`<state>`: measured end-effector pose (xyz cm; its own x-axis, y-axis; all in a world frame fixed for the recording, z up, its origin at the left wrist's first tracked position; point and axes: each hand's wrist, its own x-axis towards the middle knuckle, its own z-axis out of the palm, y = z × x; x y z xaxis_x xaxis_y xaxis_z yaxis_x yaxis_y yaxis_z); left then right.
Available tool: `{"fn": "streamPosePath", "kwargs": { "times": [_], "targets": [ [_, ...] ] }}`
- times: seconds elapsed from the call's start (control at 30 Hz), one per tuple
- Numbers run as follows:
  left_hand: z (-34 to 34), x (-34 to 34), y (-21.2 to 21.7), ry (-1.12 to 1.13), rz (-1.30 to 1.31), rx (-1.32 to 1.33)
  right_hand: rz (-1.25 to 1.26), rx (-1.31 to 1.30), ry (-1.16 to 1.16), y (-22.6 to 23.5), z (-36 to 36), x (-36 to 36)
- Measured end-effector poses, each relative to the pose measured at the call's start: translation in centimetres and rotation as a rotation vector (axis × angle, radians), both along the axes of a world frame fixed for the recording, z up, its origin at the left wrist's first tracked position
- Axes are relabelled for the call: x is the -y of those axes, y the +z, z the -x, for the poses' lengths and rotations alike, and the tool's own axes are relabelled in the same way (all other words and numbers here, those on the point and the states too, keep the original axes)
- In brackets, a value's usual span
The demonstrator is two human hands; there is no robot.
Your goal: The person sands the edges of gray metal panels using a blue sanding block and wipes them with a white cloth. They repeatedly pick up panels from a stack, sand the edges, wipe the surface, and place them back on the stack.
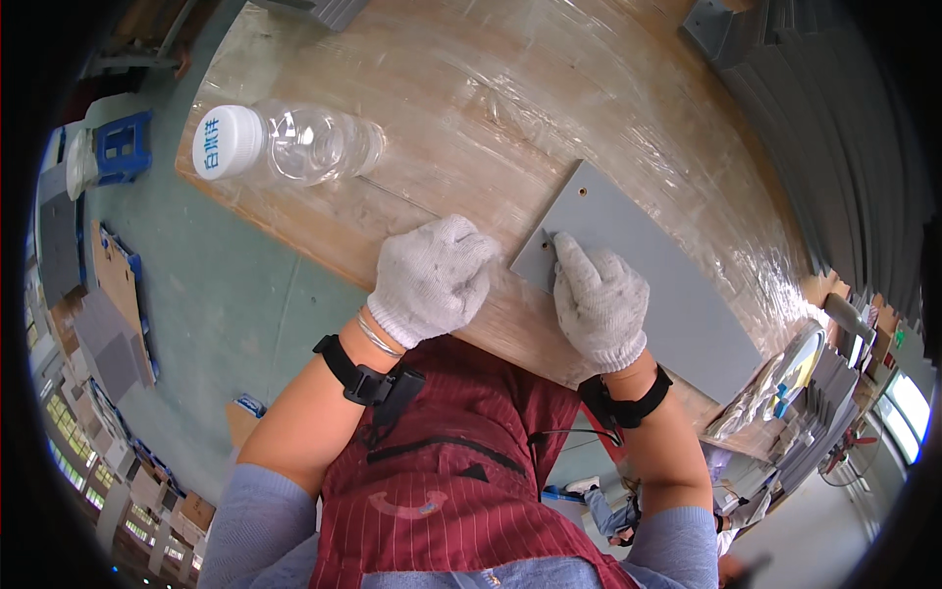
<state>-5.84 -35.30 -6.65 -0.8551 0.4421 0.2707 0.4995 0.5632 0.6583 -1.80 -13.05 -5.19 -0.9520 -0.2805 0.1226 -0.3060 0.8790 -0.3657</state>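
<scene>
A grey flat panel (667,294) lies slantwise on the wooden table, with two small brass-coloured holes near its left end. My right hand (601,299), in a white knit glove, rests on that end. Its index fingertip is by the lower hole, and the other fingers are curled; a small dark bit shows at the tip, too small to name. Left of the panel, my left hand (435,280), gloved too, is closed in a fist over the table's near edge. Whatever it may hold is hidden.
A clear plastic bottle (312,144) with a white cap lies on the left of the table (442,118), whose top has clear film over it. Tall stacks of grey panels (834,147) stand at the right. A blue stool (124,147) is on the floor at left.
</scene>
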Motion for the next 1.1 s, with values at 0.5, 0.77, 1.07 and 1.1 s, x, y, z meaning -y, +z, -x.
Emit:
{"fn": "streamPosePath", "kwargs": {
  "times": [0.5,0.77,1.07,1.1],
  "targets": [
    [0.1,0.0,-0.1,-0.003,-0.029,0.040,0.036,0.045,0.052,0.5,-2.5,0.8],
    [0.2,0.1,0.0,-0.028,-0.007,0.061,0.087,0.099,0.172,0.9,-1.9,0.6],
    [2.6,-0.5,0.9,-0.231,0.117,0.131,-0.002,0.109,0.305,1.7,-0.1,0.6],
    [2.6,-0.5,0.8,-0.236,0.108,0.133,-0.032,0.117,0.389,1.7,-0.1,0.5]
  ]
}}
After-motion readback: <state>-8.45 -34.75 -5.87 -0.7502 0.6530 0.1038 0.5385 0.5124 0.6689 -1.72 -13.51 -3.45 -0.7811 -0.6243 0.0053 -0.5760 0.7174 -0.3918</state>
